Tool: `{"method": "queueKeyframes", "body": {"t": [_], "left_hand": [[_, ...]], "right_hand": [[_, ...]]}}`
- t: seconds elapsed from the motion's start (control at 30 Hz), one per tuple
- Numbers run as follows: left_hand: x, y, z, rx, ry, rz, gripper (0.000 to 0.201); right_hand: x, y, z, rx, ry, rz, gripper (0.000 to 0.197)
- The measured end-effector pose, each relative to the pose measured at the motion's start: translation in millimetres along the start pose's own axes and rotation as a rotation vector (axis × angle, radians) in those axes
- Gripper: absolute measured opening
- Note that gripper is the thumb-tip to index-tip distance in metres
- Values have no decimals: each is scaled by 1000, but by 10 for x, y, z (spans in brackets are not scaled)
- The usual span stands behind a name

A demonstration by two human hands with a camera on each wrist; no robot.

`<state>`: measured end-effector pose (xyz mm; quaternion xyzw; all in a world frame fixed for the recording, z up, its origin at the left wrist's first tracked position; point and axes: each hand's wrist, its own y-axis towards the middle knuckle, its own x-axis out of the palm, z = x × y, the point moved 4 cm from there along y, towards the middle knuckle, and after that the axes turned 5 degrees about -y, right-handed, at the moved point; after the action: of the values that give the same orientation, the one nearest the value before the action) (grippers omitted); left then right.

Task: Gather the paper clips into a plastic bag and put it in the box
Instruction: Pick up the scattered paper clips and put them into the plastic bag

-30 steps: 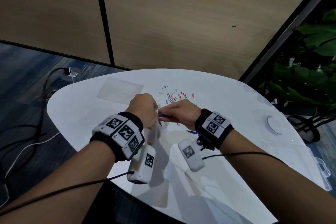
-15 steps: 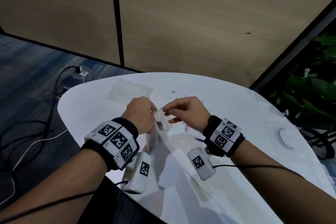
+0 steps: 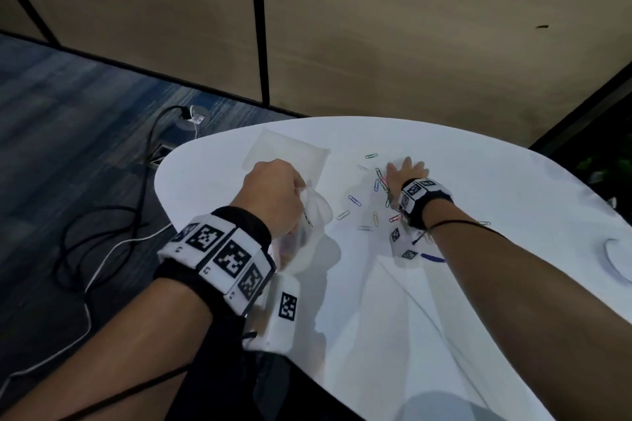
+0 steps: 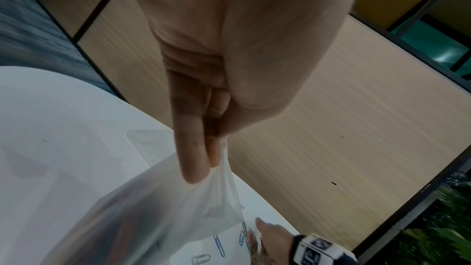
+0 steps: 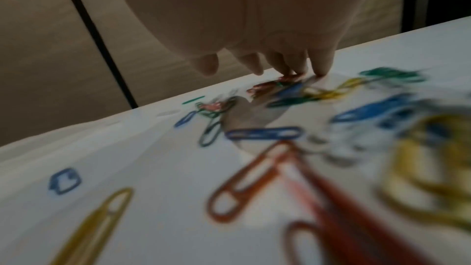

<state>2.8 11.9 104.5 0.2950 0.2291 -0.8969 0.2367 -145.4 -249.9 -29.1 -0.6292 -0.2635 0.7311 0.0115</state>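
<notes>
Left hand (image 3: 273, 196) pinches rim of clear plastic bag (image 3: 309, 232), hanging above white table (image 3: 478, 181). Right hand (image 3: 405, 174), fingers spread flat, presses scattered coloured paper clips (image 3: 376, 212).

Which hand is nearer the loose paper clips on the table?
Right. The right hand has its fingertips down among the paper clips; the left hand is off to their left, pinching the plastic bag.
</notes>
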Motion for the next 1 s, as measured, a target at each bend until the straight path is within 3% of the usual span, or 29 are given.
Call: {"method": "queueKeyframes", "body": {"t": [0.13, 0.23, 0.4, 0.53, 0.63, 0.73, 0.83, 1.0], "left_hand": [[17, 17, -23, 18, 26, -14, 29], [28, 26, -23, 26, 33, -25, 29], [73, 47, 23, 28, 43, -40, 34], [92, 28, 37, 23, 40, -49, 32], [85, 21, 30, 10, 43, -51, 34], [78, 20, 34, 1, 47, -54, 34], [79, 31, 51, -17, 34, -65, 37], [114, 37, 103, -23, 31, -75, 42]], "right_hand": [[17, 121, -335, -141, -21, 67, 71], [66, 23, -501, -286, -101, 120, 62], [266, -142, -348, -445, -224, 101, 60], [420, -354, -106, -481, -349, 142, 75], [341, -570, -101, -471, -326, 234, 30], [183, -581, -68, -431, -302, 217, 18], [31, -537, 114, -222, 31, 168, 22], [-49, -629, 420, 33, 951, 31, 11]]}}
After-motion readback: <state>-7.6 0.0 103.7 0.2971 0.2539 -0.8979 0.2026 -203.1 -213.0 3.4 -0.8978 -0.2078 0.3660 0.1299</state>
